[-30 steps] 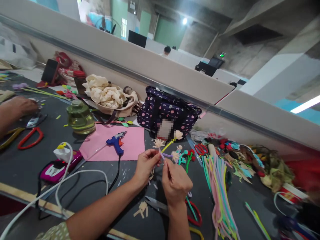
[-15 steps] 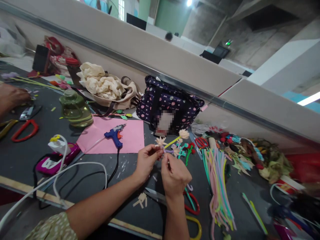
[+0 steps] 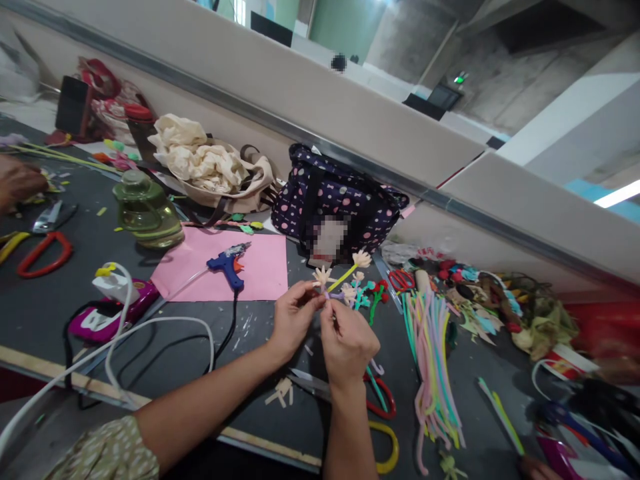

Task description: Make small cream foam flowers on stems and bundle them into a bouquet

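My left hand (image 3: 296, 319) pinches a small craft flower (image 3: 323, 275) with pale peach petals, just under its head. From the right, my right hand (image 3: 351, 343) is closed on its thin stem, thumb against the fingers; the fingertips of both hands almost meet. Right behind them lies another peach flower (image 3: 362, 259) on a yellow-green fuzzy stem. Purple, teal and green pipe-cleaner pieces with a red-tipped sprig (image 3: 380, 292) are beside it. Scissors with a red handle (image 3: 383, 399) lie partly under my right wrist, near pale cut strips (image 3: 281, 392).
A blue glue gun (image 3: 227, 267) rests on pink paper (image 3: 265, 257). A bundle of pipe cleaners (image 3: 433, 360) lies right. White cable (image 3: 165, 327) crosses the left. A green bottle (image 3: 147, 210) and patterned bag (image 3: 340, 200) stand behind. Other people's hands show left (image 3: 17, 180) and lower right (image 3: 535, 468).
The view has shifted slightly. Both my hands keep their pinch on the flower with little movement. The other person's hand at left has drawn back, and another hand appears at lower right.
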A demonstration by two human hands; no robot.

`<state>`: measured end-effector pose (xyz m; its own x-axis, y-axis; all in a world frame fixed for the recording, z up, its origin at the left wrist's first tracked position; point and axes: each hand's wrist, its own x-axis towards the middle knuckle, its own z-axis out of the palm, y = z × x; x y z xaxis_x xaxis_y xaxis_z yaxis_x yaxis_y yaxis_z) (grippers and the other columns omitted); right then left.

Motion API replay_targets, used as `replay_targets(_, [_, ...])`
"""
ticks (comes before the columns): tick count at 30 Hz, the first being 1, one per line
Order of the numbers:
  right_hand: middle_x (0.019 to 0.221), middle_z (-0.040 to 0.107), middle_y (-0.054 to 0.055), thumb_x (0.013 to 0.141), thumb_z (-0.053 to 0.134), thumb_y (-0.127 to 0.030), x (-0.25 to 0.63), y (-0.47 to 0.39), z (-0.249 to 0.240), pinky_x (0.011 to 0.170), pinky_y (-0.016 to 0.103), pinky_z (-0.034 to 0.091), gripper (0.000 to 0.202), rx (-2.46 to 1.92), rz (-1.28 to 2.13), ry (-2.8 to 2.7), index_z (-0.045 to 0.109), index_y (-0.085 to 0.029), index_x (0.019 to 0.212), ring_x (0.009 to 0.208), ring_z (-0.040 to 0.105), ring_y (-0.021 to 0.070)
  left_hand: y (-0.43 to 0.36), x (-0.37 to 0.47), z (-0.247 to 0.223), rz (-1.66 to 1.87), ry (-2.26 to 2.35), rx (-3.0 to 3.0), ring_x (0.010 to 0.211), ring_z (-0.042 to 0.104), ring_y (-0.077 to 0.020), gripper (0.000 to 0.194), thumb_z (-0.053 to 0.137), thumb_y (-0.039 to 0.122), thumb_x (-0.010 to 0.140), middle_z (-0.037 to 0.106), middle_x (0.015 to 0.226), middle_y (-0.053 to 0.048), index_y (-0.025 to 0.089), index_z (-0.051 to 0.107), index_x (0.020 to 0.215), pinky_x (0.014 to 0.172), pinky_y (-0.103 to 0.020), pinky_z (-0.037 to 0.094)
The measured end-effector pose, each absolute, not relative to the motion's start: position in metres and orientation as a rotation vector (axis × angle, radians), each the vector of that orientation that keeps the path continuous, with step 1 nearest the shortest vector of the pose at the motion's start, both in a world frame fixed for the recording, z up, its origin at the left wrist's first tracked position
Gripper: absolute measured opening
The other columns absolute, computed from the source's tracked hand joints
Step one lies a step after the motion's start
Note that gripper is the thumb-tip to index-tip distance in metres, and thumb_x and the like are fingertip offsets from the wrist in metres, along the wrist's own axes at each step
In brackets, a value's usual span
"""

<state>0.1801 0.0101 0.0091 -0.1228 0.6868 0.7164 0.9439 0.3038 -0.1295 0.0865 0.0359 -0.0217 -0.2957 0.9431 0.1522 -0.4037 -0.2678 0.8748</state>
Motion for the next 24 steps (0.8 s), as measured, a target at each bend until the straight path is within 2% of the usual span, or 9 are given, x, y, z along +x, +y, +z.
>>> replay_targets(8, [0.061,0.064,0.002,0.09,0.049,-0.026,0.181,0.012,0.007,0.062,0.024,0.036,0.024,-1.446,-0.424,-1.873,0.068,-0.019,0.078,0.06,0.056,0.0128,0.036,0.083,-0.019,1.718,0.913,0.913,0.069,0.053,-0.0139,0.007,0.072,0.024,0.069,0.058,0.071,-0.002,0.017,0.071,0.071,0.066,-0.022,0.043])
replay_targets(12, [0.068,0.068,0.003,0.091,0.048,-0.026,0.178,0.012,0.006,0.064,0.023,0.039,0.024,-1.433,-0.325,-1.846,0.07,-0.018,0.084,0.063,0.06,0.0131,0.038,0.084,-0.017,1.688,0.886,0.837,0.068,0.052,-0.0126,0.01,0.072,0.024,0.068,0.059,0.073,-0.001,0.016,0.068,0.074,0.066,-0.022,0.044])
replay_targets(16, [0.083,0.072,0.005,0.092,0.047,-0.028,0.175,0.013,0.004,0.069,0.023,0.042,0.025,-1.435,-0.181,-1.773,0.07,-0.019,0.093,0.071,0.065,0.0145,0.039,0.083,-0.011,1.655,0.866,0.721,0.061,0.049,-0.0098,0.019,0.076,0.027,0.064,0.055,0.064,0.001,0.014,0.062,0.064,0.059,-0.019,0.043])
replay_targets(24, [0.09,0.073,0.006,0.09,0.05,-0.032,0.177,0.018,-0.004,0.073,0.025,0.048,0.025,-1.44,0.086,-1.658,0.071,-0.02,0.097,0.077,0.067,0.0175,0.045,0.077,-0.017,1.513,0.676,0.561,0.052,0.053,-0.008,0.024,0.077,0.029,0.065,0.059,0.061,0.0,0.012,0.062,0.073,0.052,-0.019,0.045])
